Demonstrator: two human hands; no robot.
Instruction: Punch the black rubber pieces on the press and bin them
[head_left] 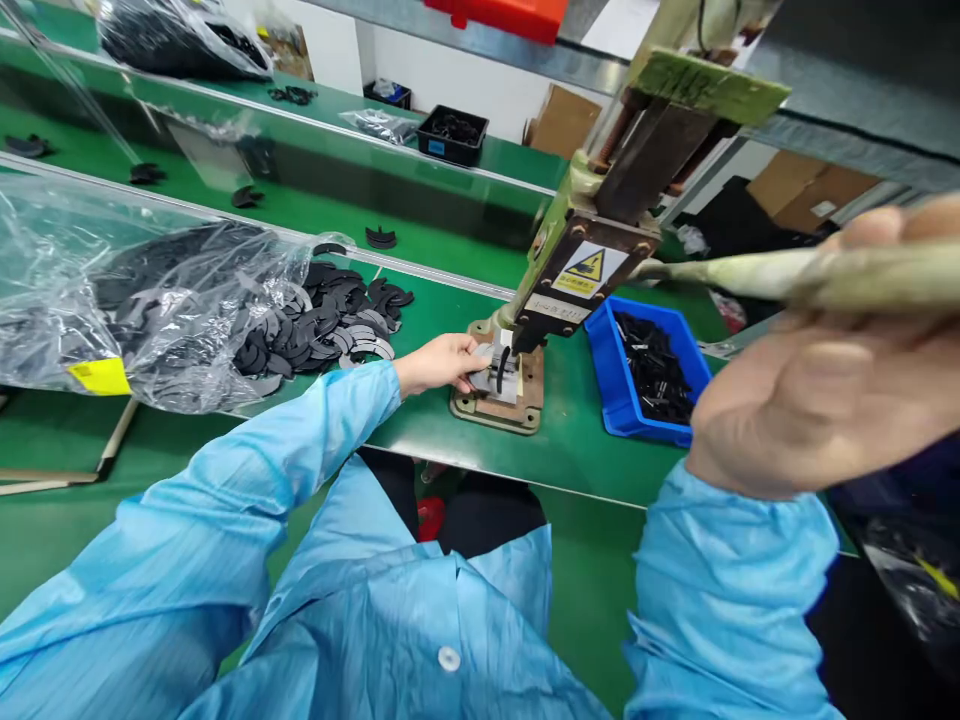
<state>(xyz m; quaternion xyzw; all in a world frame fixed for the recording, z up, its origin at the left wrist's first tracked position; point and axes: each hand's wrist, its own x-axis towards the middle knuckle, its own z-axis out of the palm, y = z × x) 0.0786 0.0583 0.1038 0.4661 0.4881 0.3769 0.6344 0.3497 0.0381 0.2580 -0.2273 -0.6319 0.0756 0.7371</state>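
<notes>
My left hand (437, 364) is closed at the base of a green hand press (534, 262). Its fingers pinch a flat grey curved piece (481, 380) against the metal fixture (508, 386), under the press head. A thin black curved part (502, 368) stands up in that fixture. My right hand (810, 400), blurred and close to the camera, is wrapped round the pale lever handle (739, 272) of the press. To the left of the press lies a heap of dark curved pieces (330, 310), spilling from a clear plastic bag (161, 350).
Right of the press stands a blue bin (651, 425) with small black parts. Behind the bench, a green conveyor (442, 245) carries several scattered dark pieces. Farther back are a black tray (452, 152) and a bag of black parts (176, 40). A metal shelf (525, 55) hangs overhead.
</notes>
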